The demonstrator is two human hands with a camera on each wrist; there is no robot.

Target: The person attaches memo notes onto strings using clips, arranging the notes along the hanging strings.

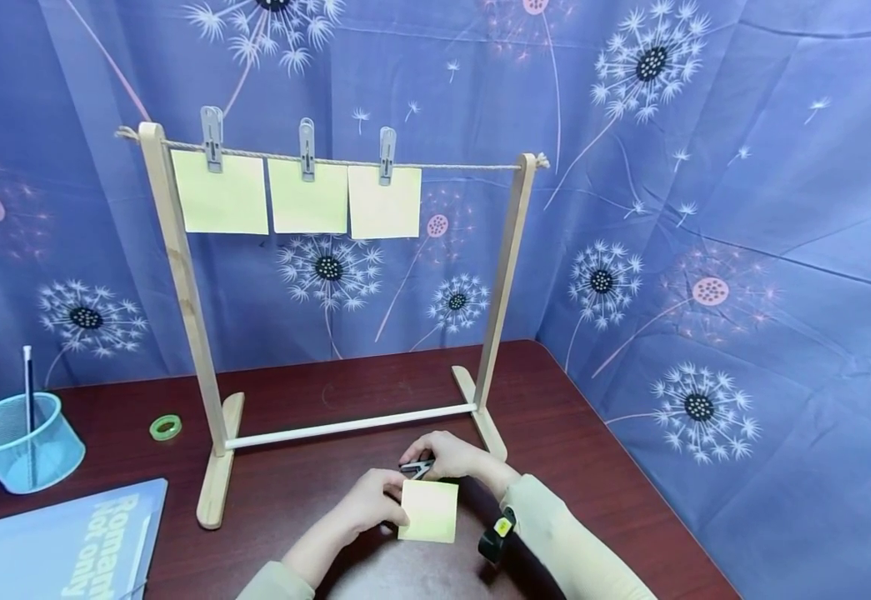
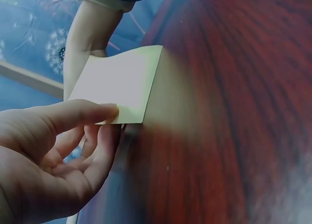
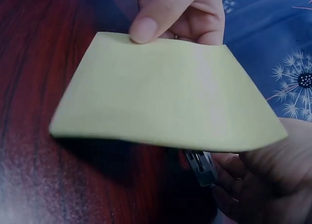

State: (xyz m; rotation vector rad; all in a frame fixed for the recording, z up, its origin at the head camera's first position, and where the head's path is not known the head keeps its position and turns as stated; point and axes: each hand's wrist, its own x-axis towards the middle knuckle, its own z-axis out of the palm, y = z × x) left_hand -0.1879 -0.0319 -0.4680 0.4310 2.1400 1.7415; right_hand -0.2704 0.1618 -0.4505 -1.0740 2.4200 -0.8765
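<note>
A pale yellow sticky note (image 1: 429,511) is pinched along its left edge by my left hand (image 1: 371,502); in the left wrist view, the thumb lies on top of the note (image 2: 119,77) with the fingers beneath. My right hand (image 1: 452,456), just beyond the note, holds a grey clothespin (image 1: 416,469). In the right wrist view that clothespin (image 3: 201,168) shows below the note's edge, and the note (image 3: 165,92) hides part of the right hand (image 3: 273,170). Three more notes, such as the rightmost note (image 1: 384,204), hang from a rope (image 1: 465,166) by grey clothespins.
The rope runs between two posts of a wooden stand (image 1: 506,275) with a white bottom bar (image 1: 352,426). To the left are a green tape roll (image 1: 166,427), a blue mesh cup (image 1: 52,450) holding a pencil (image 1: 29,387), and a blue book (image 1: 45,550). A patterned curtain (image 1: 630,208) hangs behind.
</note>
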